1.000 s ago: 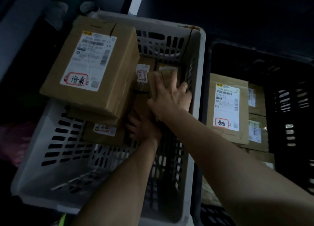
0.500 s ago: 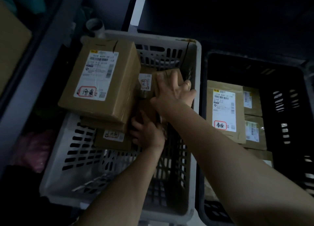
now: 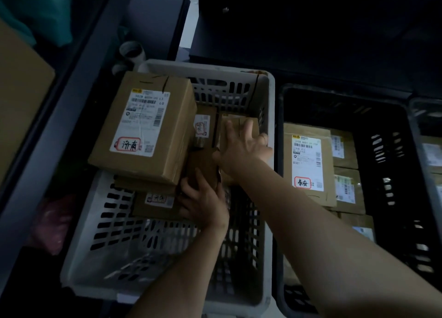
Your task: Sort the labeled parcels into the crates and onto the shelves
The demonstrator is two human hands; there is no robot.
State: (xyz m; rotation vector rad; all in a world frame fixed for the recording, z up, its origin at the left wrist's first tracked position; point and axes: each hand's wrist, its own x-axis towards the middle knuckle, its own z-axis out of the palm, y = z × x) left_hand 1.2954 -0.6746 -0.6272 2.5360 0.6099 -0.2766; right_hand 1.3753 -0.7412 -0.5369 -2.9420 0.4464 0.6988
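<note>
My left hand (image 3: 203,201) grips the near end of a narrow brown cardboard parcel (image 3: 202,164) low in the white slotted plastic crate (image 3: 153,250), as it did a second ago. Beyond it, my right hand (image 3: 241,150) has flattened, fingers spread, on the small brown box (image 3: 233,126) by the far wall, so I judge it nearly seated.

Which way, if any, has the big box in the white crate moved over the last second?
No. The big box still lies across the white crate's far left corner, overhanging its left rim as before. Only the camera view shifted.
</note>
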